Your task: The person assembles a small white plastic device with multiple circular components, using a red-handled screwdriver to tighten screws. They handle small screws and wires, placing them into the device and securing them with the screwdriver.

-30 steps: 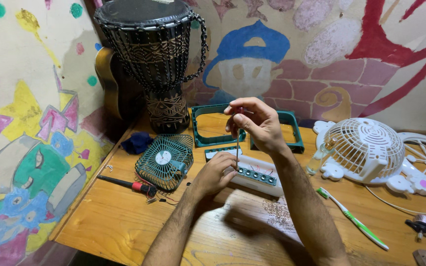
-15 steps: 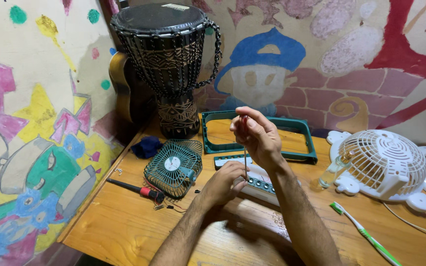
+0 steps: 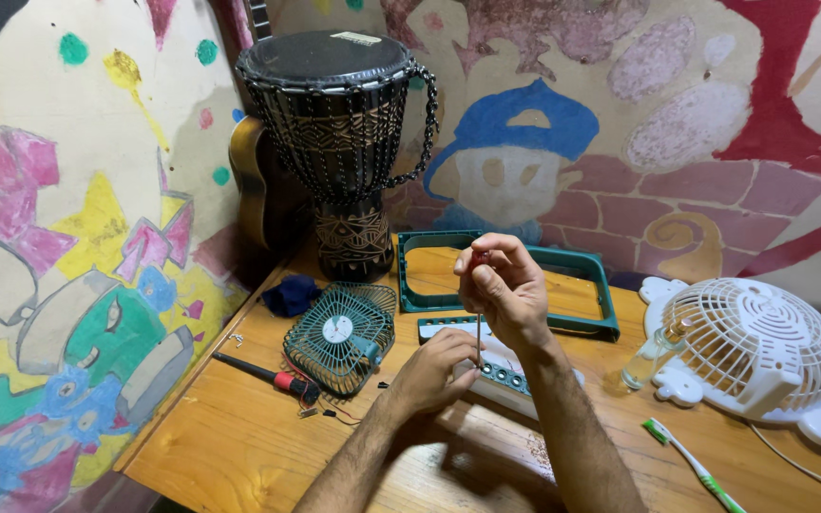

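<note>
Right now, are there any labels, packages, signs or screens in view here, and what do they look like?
Label: a small pale rectangular sticker, on the far edge of the black head of the goblet drum at the back of the wooden table.
No packages, signs or screens show; the walls carry only painted murals in pink, yellow, green and blue.

A home hobby corner: a wooden table [image 3: 239, 446] strewn with dismantled fan parts [image 3: 339, 337], a djembe drum [image 3: 334, 142] and guitar [image 3: 257, 195] against cartoon-painted walls [image 3: 78, 285].
</note>
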